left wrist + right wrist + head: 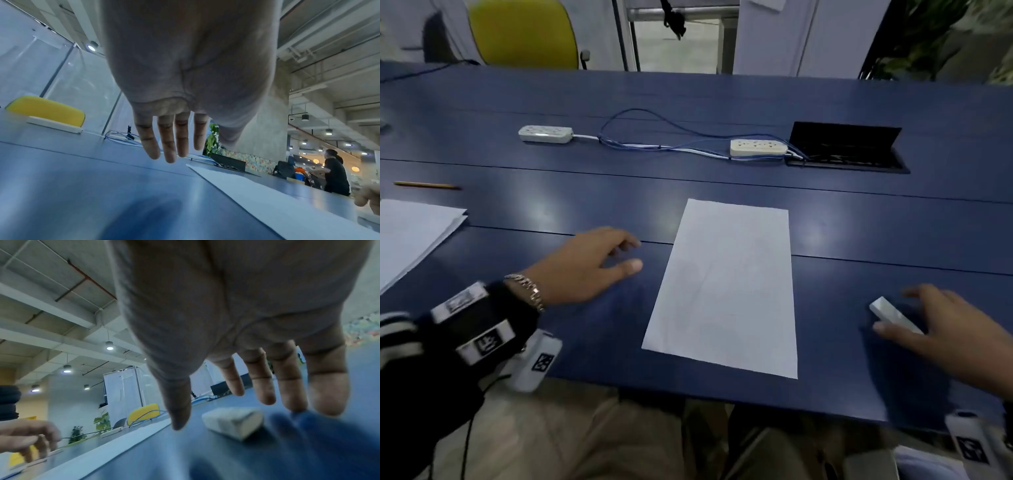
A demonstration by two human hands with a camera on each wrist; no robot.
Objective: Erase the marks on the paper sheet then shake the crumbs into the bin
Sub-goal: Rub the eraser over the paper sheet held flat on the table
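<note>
Paper sheet [726,291] flat on blue tabletop [893,226], between hands. Eraser [893,315] lies under right hand [948,329], fingers spread wide, nothing held. Left hand [585,263] wide too, beside sheet. Step: picking up eraser. Next: pinch eraser, press sheet down, rub. Bin not seen.

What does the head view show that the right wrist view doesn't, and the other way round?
Head view only: the whole paper sheet, a pencil and a paper stack at far left. Right wrist view only: the right hand's open palm with spread fingers above the eraser, not yet touching it. Both: eraser, blue table, left hand.
</note>
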